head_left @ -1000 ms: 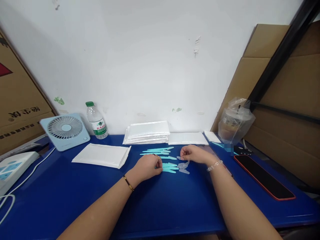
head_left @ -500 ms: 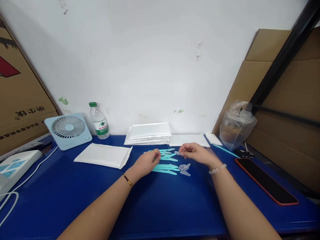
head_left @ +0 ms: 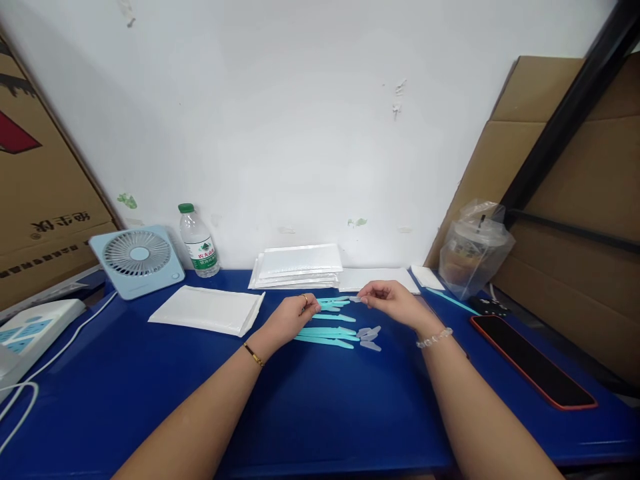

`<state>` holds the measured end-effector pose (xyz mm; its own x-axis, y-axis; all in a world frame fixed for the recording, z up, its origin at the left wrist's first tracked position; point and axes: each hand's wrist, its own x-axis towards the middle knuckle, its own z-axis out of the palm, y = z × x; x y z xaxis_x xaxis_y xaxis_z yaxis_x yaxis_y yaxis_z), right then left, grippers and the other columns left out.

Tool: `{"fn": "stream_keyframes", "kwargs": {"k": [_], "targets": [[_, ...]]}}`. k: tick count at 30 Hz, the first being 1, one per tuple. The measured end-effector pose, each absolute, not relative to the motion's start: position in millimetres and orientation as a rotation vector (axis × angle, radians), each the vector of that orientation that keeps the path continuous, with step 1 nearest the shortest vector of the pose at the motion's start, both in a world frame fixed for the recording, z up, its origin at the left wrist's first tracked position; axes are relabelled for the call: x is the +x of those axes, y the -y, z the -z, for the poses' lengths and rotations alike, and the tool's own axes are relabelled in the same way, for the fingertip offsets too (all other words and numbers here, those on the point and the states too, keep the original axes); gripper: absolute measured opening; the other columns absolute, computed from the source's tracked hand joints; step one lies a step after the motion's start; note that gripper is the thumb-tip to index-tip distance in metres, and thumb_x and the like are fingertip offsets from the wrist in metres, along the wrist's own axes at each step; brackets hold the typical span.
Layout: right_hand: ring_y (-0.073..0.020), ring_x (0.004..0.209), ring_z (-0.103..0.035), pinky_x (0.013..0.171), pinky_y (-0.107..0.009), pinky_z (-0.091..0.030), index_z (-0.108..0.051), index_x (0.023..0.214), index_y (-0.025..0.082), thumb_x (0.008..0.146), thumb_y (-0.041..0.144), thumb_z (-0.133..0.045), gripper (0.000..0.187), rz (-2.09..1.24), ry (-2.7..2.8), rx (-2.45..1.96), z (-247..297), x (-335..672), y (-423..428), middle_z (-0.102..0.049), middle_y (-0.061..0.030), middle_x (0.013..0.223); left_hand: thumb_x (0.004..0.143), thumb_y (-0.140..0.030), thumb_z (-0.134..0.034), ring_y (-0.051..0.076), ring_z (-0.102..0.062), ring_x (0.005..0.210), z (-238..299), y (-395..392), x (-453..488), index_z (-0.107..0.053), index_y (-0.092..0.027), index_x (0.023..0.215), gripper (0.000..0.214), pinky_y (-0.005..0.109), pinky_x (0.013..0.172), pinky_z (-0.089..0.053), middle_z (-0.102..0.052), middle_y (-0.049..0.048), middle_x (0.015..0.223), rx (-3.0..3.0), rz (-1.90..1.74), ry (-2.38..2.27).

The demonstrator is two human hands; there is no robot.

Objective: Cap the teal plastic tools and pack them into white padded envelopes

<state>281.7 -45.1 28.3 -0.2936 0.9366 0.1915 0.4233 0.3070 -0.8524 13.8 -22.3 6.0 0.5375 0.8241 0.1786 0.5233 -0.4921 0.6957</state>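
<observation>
Slim turquoise eyebrow razors lie in two loose groups on the blue table, pointing right. My left hand is closed in a pinch at the far group, its fingertips on the end of a turquoise razor. Just to the right, my right hand pinches a small translucent blade cap close to the razor tips. Several more translucent caps lie beside the tips of the near group. Fingers partly hide the held pieces.
White padded envelopes are stacked against the wall, and another envelope lies to the left. A fan, a water bottle and a power strip stand left. Rightward are a bagged drink cup and a phone.
My left hand has shifted away from me, and a razor that lay slantwise now sits with the far ones. My right hand has moved slightly farther away with the cap.
</observation>
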Motion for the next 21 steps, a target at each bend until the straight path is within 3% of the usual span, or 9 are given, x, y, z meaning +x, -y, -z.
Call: {"fn": "stream_keyframes", "kwargs": {"k": [9, 14, 18, 21], "targets": [[-0.0125, 0.059, -0.053, 0.053, -0.023, -0.04, -0.068, 0.087, 0.016, 0.076, 0.038, -0.063, 0.025, -0.957, 1.885, -1.207, -14.7, 260.3, 43.3, -0.06, -0.0007, 0.064, 0.089, -0.042, -0.038, 0.011, -0.045, 0.059, -0.8, 21.8, 17.3, -0.058, -0.018, 0.079, 0.033, 0.023, 0.053, -0.033, -0.052, -0.0028, 0.065, 2.279, -0.656, -1.098], [-0.013, 0.06, -0.055, 0.055, -0.023, -0.042, -0.068, 0.087, 0.016, 0.076, 0.037, -0.063, 0.024, -0.931, 1.853, -1.277, 2.5, 259.3, 30.5, -0.061, -0.0009, 0.064, 0.082, -0.034, -0.055, 0.019, -0.055, 0.092, 3.8, 15.7, 17.4, -0.057, -0.024, 0.108, 0.029, 0.028, 0.078, -0.041, -0.06, 0.0034, 0.101, 2.457, -0.796, -1.299], [-0.0155, 0.067, -0.06, 0.063, -0.026, -0.046, -0.067, 0.095, 0.016, 0.077, 0.036, -0.061, 0.028, -0.871, 1.795, -1.373, 7.9, 266.9, 21.7, -0.066, -0.0036, 0.072, 0.078, -0.034, -0.058, 0.019, -0.057, 0.087, -2.3, 17.7, 15.6, -0.061, -0.022, 0.095, 0.021, 0.028, 0.075, -0.042, -0.061, 0.0034, 0.093, 2.482, -0.693, -1.315], [-0.0154, 0.067, -0.058, 0.063, -0.027, -0.045, -0.069, 0.088, 0.017, 0.076, 0.036, -0.061, 0.024, -0.722, 1.893, -1.453, 0.3, 275.2, 25.3, -0.066, -0.0032, 0.073, 0.077, -0.038, -0.06, 0.018, -0.058, 0.083, -6.6, 23.4, 14.8, -0.065, -0.022, 0.087, 0.02, 0.026, 0.07, -0.04, -0.062, 0.0022, 0.089, 2.505, -0.509, -1.152]]}}
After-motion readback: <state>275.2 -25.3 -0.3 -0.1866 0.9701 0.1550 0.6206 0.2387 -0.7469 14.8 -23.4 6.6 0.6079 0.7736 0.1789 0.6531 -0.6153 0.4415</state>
